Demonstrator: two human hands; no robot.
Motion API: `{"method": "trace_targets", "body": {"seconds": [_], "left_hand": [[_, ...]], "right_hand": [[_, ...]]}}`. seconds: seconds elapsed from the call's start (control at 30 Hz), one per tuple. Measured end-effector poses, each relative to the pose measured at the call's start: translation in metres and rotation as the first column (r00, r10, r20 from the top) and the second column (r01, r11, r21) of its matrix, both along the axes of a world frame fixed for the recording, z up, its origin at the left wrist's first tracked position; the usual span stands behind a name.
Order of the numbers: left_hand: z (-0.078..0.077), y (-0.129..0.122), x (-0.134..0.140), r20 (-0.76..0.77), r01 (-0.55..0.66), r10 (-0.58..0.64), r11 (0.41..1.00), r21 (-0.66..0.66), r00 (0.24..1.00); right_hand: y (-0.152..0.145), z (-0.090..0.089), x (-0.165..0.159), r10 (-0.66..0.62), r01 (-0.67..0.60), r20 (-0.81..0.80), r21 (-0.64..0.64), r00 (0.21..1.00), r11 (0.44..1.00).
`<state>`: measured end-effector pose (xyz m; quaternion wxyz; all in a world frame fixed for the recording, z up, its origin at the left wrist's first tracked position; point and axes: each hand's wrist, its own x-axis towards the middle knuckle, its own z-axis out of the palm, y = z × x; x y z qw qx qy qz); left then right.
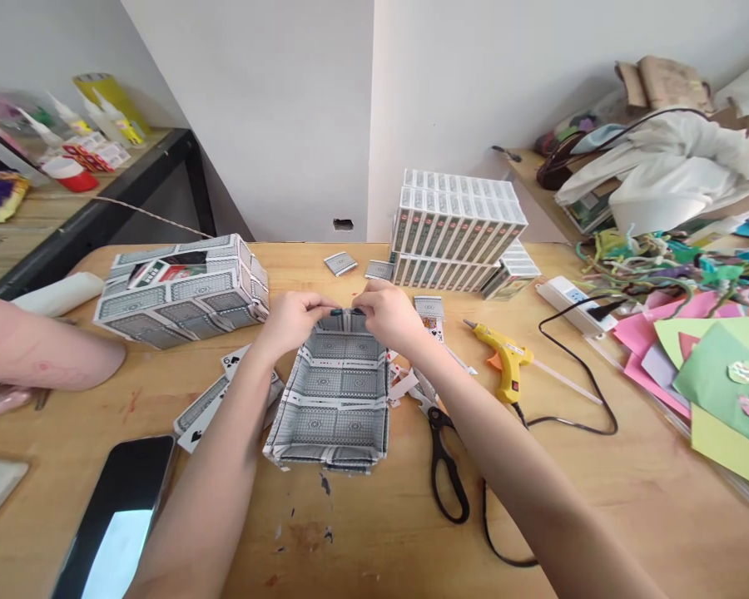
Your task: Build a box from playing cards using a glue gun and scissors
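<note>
An open box made of playing cards [330, 383] lies on the wooden table [212, 507], grey patterned card backs lining its inside. At its far wall, my left hand [296, 323] pinches the rim with thumb and fingers. Close beside it, my right hand [390, 312] is closed on the same far rim, a little to the right. Loose playing cards [209, 408] lie under my left forearm. Black-handled scissors [446, 466] rest right of the box, their blades partly among card scraps [403, 384]. Beyond them sits a yellow hot glue gun [505, 362].
A larger card-covered box [184, 291] stands at the left, near a phone [116, 516] and a pink cylinder [50, 345]. Stacked card packs [455, 233] stand at the back. A power strip [574, 304], black cord and coloured paper [724, 374] occupy the right side.
</note>
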<state>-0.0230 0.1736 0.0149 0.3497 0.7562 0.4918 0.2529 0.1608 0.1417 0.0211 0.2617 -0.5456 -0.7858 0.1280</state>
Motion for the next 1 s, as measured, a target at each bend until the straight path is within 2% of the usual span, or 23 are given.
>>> {"method": "trace_targets", "body": {"seconds": [0.13,0.23,0.57,1.0], "left_hand": [[0.001,-0.001,0.001,-0.015,-0.019,0.019,0.999,0.03,1.0],[0.004,-0.003,0.002,-0.04,-0.016,0.018,0.999,0.052,0.999],[0.009,-0.007,0.006,-0.105,0.006,0.002,0.997,0.079,0.994],[0.007,-0.005,0.004,-0.084,0.056,-0.053,0.998,0.04,0.995]], "right_hand": [[0.001,0.003,-0.001,0.014,-0.017,0.096,0.029,0.995,0.999],[-0.001,0.003,-0.002,-0.015,0.011,0.11,0.041,0.994,0.999],[-0.01,-0.013,-0.007,-0.105,0.111,-0.137,0.042,0.985,0.993],[-0.007,-0.025,-0.006,-0.146,0.161,-0.245,0.043,0.958,0.986]]}}
